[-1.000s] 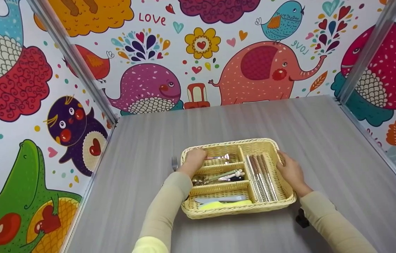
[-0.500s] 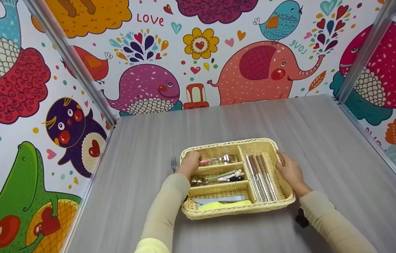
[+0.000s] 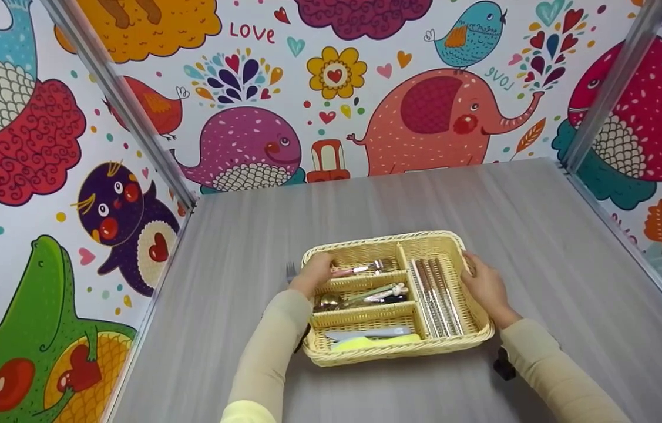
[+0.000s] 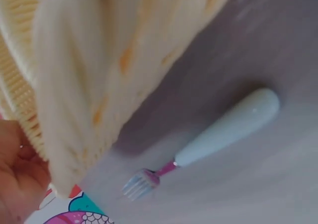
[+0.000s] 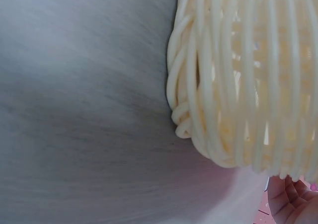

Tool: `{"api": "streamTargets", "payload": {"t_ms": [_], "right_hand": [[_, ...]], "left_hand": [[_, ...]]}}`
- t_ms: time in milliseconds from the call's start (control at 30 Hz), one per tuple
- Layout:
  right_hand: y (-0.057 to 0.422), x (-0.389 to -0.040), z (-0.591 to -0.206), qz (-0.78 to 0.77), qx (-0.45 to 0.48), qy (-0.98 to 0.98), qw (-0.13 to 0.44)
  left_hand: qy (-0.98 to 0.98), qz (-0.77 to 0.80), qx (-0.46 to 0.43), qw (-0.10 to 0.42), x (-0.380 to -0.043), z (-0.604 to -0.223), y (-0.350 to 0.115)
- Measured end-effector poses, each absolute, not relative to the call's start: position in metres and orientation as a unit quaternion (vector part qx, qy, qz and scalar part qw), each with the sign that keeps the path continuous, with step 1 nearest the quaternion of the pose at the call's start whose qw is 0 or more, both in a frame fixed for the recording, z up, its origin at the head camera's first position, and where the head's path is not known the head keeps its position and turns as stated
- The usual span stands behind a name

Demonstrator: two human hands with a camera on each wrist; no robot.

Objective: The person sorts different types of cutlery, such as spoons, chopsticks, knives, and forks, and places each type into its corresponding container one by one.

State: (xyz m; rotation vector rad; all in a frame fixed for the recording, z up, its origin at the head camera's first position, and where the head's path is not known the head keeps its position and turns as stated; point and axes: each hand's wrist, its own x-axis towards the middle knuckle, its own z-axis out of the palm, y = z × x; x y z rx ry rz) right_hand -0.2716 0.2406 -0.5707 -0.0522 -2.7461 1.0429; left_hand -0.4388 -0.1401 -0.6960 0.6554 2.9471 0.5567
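Note:
A cream woven cutlery basket (image 3: 386,353) sits on the grey table between both hands. My left hand (image 3: 313,275) grips its left rim near the far corner, fingers reaching inside beside a pink-handled utensil (image 3: 357,270). In the left wrist view, curled fingers show against the wicker wall. My right hand (image 3: 486,286) holds the right rim. Outside the left wall lies a fork (image 4: 218,134) with a pale blue handle, tines towards the far side. From the head, its tines (image 3: 291,271) show while the left hand and arm hide the handle.
Spoons (image 3: 331,301) lie in the middle left compartment, knives (image 3: 369,333) and a yellow utensil (image 3: 375,342) in the near one. Several chopsticks (image 3: 437,296) fill the right compartment. Patterned panels (image 3: 248,141) rise behind and beside the table (image 3: 237,235).
My left hand has drawn back leftward from the far left compartment to the rim, uncovering more of the pink handle. The right hand and basket stay almost still.

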Motion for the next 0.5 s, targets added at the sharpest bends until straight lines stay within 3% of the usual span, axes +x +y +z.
{"api": "streamTargets", "payload": {"t_ms": [133, 233, 333, 500], "right_hand": [[0.24, -0.271, -0.571, 0.357, -0.017, -0.928, 0.102], [0.24, -0.271, -0.57, 0.357, -0.016, -0.928, 0.107], [0.24, -0.271, -0.57, 0.356, -0.012, -0.929, 0.101], [0.242, -0.271, -0.569, 0.355, -0.009, -0.93, 0.1]], "left_hand": [[0.932, 0.316, 0.178, 0.003, -0.419, -0.666, -0.147], [0.883, 0.432, 0.176, -0.057, -0.407, -0.64, -0.164], [0.862, 0.483, 0.129, -0.081, -0.37, -0.589, -0.175], [0.898, 0.435, 0.025, -0.053, -0.303, -0.529, -0.187]]}}
